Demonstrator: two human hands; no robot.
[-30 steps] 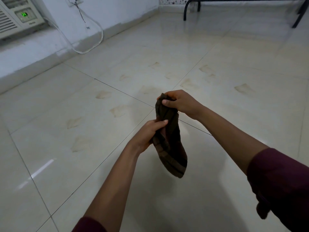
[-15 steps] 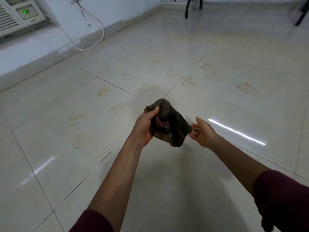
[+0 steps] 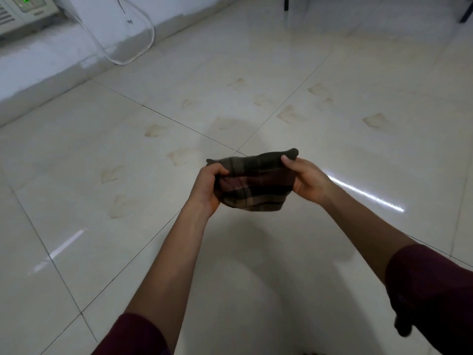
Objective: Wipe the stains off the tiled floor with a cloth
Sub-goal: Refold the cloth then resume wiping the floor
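A dark checked cloth (image 3: 256, 183), brown and maroon, is stretched between both hands above the floor. My left hand (image 3: 207, 185) grips its left end and my right hand (image 3: 305, 179) pinches its right end with the thumb on top. Several tan stains mark the cream tiled floor (image 3: 76, 175) ahead: one stain (image 3: 183, 156) just left of the cloth, another (image 3: 154, 129) farther left, and a stain (image 3: 375, 120) to the far right. More stains (image 3: 288, 114) lie beyond the cloth.
A white wall with a skirting ledge (image 3: 51, 80) runs along the left. An air-conditioning unit (image 3: 23, 11) with a green display sits at the top left, with a white cable (image 3: 133, 57) looping down. Black furniture legs (image 3: 286, 3) stand at the far edge.
My right hand, which had let go half a second ago, has taken the cloth's right end again. The bunched cloth is now spread sideways between both hands.
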